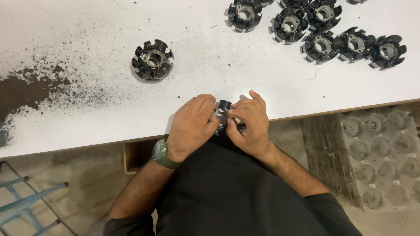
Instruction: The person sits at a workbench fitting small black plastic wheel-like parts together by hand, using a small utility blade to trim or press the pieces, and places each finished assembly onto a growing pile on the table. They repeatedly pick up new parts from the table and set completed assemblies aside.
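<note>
Both your left hand (192,124) and right hand (249,122) grip the stator core (222,114) at the counter (262,83) edge (keep it steady, fingers off the poles).

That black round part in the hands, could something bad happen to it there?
Maybe. Both the left hand and the right hand hold the black stator core right at the table edge, so a slip could drop it to the floor. Dark dust covers the white tabletop and might smudge the part. The lone stator core trails thin wire that could snag.
</note>
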Motion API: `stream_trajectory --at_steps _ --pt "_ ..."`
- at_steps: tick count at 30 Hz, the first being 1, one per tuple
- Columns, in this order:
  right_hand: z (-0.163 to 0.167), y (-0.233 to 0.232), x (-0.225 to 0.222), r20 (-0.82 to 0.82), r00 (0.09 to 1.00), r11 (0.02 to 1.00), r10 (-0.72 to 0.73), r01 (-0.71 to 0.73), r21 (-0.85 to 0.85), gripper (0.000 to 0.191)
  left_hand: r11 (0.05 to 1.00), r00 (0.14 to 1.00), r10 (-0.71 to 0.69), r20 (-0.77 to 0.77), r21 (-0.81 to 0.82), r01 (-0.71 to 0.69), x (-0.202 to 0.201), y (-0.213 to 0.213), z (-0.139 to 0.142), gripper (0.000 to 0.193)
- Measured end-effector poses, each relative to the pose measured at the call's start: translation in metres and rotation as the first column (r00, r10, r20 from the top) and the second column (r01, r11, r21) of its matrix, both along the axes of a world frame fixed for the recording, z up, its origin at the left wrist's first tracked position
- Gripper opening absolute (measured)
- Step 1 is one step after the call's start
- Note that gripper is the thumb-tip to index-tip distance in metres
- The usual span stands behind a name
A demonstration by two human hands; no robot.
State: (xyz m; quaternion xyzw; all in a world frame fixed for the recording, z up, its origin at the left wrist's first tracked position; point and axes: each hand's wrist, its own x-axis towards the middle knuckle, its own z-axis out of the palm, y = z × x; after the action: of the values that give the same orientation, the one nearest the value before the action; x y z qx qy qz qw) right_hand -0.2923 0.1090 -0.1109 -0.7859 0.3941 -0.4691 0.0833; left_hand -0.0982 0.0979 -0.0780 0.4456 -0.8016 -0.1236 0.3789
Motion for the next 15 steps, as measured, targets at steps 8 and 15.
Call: stream_trajectory --at_steps 8,15 --pt "0.002 -0.002 0.001 -0.020 0.998 0.998 0.065 -0.066 -0.017 0.033 0.996 0.996 0.011 0.089 -0.091 -0.003 -0.004 -0.001 -0.008 0.023" --pt "0.003 0.000 0.005 -0.074 0.997 0.998 0.037 -0.040 -0.041 0.036 0.997 0.996 0.034 0.079 -0.069 -0.029 -0.006 0.000 -0.014 0.022"
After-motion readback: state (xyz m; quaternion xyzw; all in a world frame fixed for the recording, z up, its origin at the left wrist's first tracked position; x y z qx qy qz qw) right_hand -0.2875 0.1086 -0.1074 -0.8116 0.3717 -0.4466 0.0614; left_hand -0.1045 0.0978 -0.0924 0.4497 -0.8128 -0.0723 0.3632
